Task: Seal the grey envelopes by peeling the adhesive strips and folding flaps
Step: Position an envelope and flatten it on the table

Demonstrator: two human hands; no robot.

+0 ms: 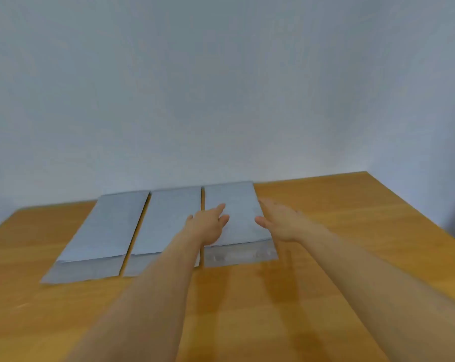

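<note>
Three grey envelopes point(168, 226) are laid side by side on the table point(325, 257), flaps unfolded. Both hands, left point(208, 226) and right point(281, 223), are spread flat, empty, flanking the rightmost envelope point(236, 218).

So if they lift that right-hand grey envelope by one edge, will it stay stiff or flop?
Probably flop: the right envelope lies thin and flat on the table. It looks light, so it would likely slide on the smooth wood if pushed. Its open flap may hang loose.
</note>
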